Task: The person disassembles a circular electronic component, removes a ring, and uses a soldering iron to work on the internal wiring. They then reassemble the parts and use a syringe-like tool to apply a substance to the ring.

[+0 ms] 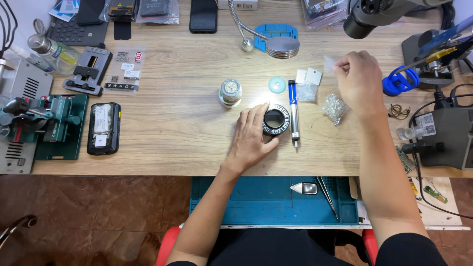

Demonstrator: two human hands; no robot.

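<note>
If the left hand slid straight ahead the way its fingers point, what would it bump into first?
It already touches the black ring. Going on up and right, the left hand would probably meet the blue-and-silver pen tool next, though the exact line is hard to judge.

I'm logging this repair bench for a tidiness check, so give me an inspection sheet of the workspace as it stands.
Surface: wooden desk, brightly lit at the middle by a gooseneck lamp; blue mat on a lower shelf.
Job's things: black ring under the left hand; small clear bag pinched in the right hand.
Clutter: blue-handled tool, round tin, crumpled foil, black handheld device, green clamp jig, tweezers.
Grippers: left rests on ring; right raised, fingers closed on bag.
Cables: black leads at the right by a grey station.
Surroundings: brown tiled floor.
</note>
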